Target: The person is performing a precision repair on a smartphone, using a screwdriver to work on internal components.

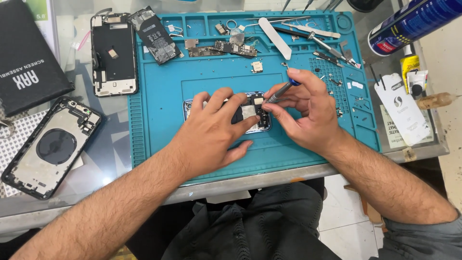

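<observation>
At far left on the counter [96, 159] we see a stripped phone shell [50, 147], then an open phone frame [114, 53] and a battery [155, 34] at the blue mat's [159, 96] edge. Mid-mat lies the opened phone [250, 113] — our left hand [211, 132] rests on it, fingers spread, pinning it down. Our right hand [308, 113] pinches a screwdriver [281, 91], tip on the phone's upper end — loose tools [308, 33] lie beyond.
</observation>
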